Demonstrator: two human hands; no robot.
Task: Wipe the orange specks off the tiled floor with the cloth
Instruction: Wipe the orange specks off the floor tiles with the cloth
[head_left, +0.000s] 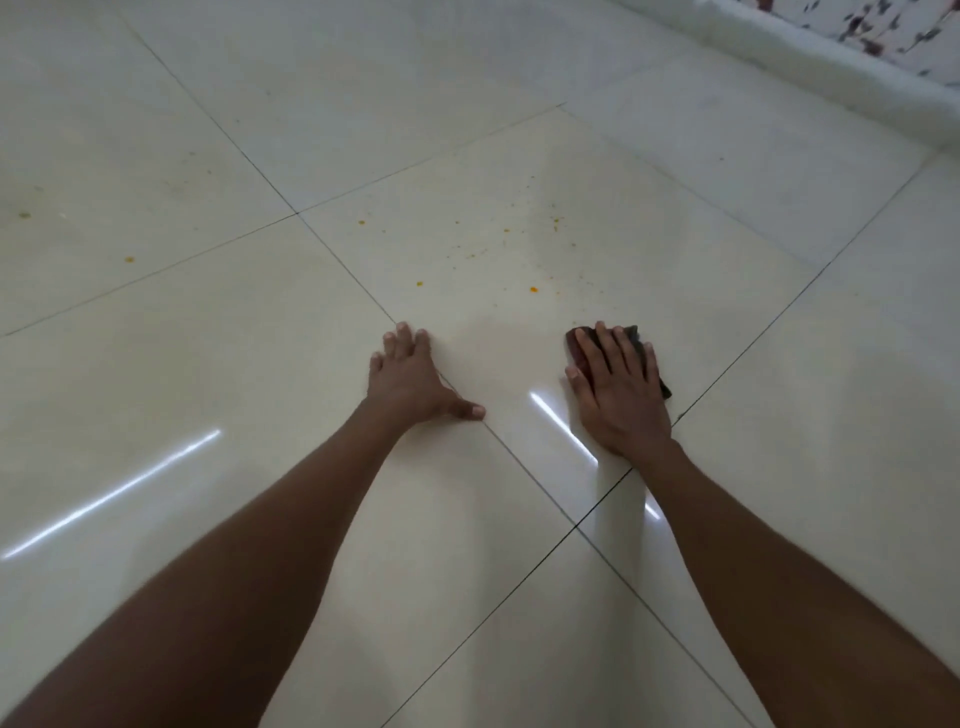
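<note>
Flat under the right hand (618, 387), straight fingers pressing it to the glossy cream tiled floor (208, 364), lies a dark crumpled cloth (631, 338), orange specks (533, 289) scattered just beyond it, left hand (410, 382) splayed nearby, holding nothing.

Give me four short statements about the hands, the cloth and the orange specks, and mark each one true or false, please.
1. The right hand presses flat on the dark cloth. True.
2. The left hand holds a second cloth. False: it rests bare on the tiled floor.
3. The orange specks lie beyond the cloth, not under it. True.
4. All specks are on one tile. False: one orange speck lies on a tile further left.
</note>
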